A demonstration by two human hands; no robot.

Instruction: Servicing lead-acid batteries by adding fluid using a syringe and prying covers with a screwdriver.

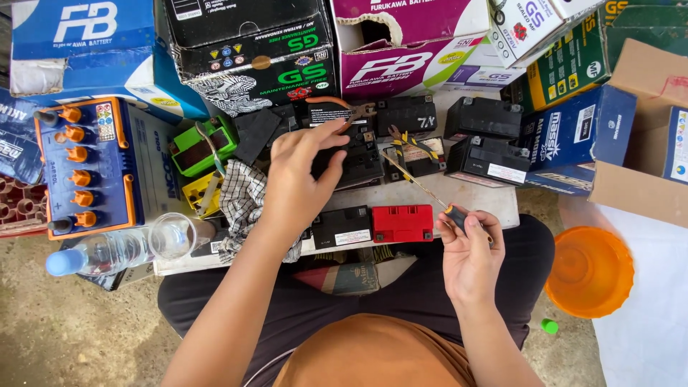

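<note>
My left hand (pixel 297 179) rests on a small black battery (pixel 358 161) at the middle of the low white board (pixel 473 197), thumb and fingers around its left end. My right hand (pixel 469 251) grips a screwdriver (pixel 430 193) by its black-and-orange handle, the thin shaft pointing up-left toward the battery. Orange-handled pliers (pixel 344 107) lie just beyond my left fingertips. A red battery (pixel 403 223) and another black battery (pixel 342 228) sit at the board's near edge.
Several black batteries (pixel 487 140) and printed cartons (pixel 401 50) crowd the back. A big blue battery with orange caps (pixel 89 168), a water bottle (pixel 100 252) and a glass (pixel 172 235) stand left. A checked rag (pixel 244 201) lies by my wrist. An orange bowl (pixel 589 271) sits right.
</note>
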